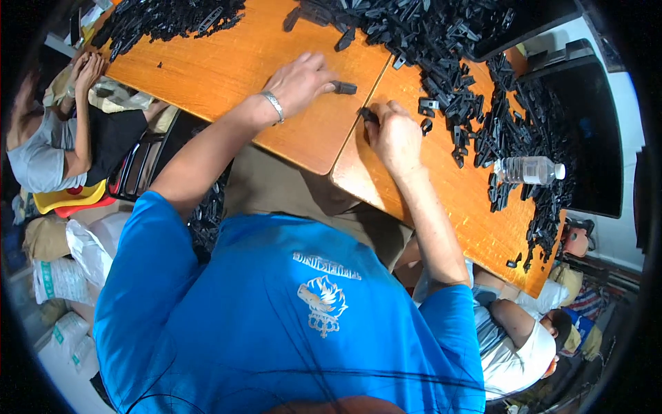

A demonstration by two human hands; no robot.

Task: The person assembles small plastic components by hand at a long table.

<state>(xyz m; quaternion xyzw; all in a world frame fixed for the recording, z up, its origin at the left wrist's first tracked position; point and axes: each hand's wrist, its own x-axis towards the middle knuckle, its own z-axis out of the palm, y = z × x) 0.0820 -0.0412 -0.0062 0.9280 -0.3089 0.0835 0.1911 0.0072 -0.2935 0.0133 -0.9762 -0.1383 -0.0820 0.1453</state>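
Note:
Above the wooden table, my left hand (298, 84), with a silver bracelet at the wrist, pinches a small dark plastic part (345, 87) between thumb and fingers. My right hand (398, 136) is closed on another small black plastic part (369, 115), whose end shows past the fingertips. The two parts are apart, on either side of the seam between the tabletops. Just right of my right hand, a few loose black pieces (427, 127) lie at the edge of a large heap of black plastic parts (455, 90).
A second black heap (165, 17) covers the far left. On the right, a clear bottle (529, 170) lies on the parts, near a dark screen-like panel (583, 131). One person (52, 145) sits at the left end; another (517, 338) is at the lower right. White sacks (65, 279) stand left.

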